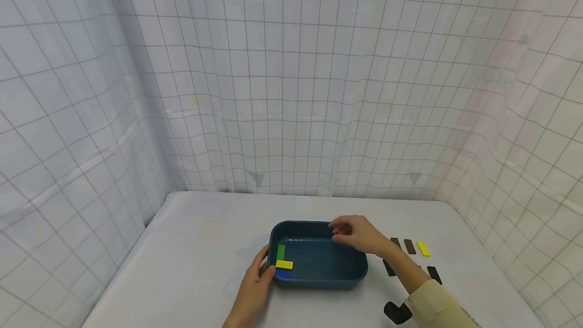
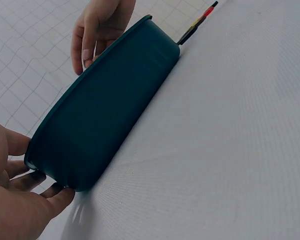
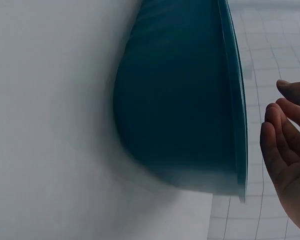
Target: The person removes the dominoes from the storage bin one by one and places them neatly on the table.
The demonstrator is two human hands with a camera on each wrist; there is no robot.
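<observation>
Lying lengthwise left-right between both hands: blue tub [image 1: 319,264].

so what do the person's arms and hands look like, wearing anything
Both hands are bare: no gloves, rings or watch show. The right hand has a pale cream long sleeve reaching the wrist. The left hand shows no sleeve in the visible part of its wrist.

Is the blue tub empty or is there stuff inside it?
Not empty. The dark blue plastic tub holds a green flat block, a yellow flat block and a blue one, all at its left end.
</observation>
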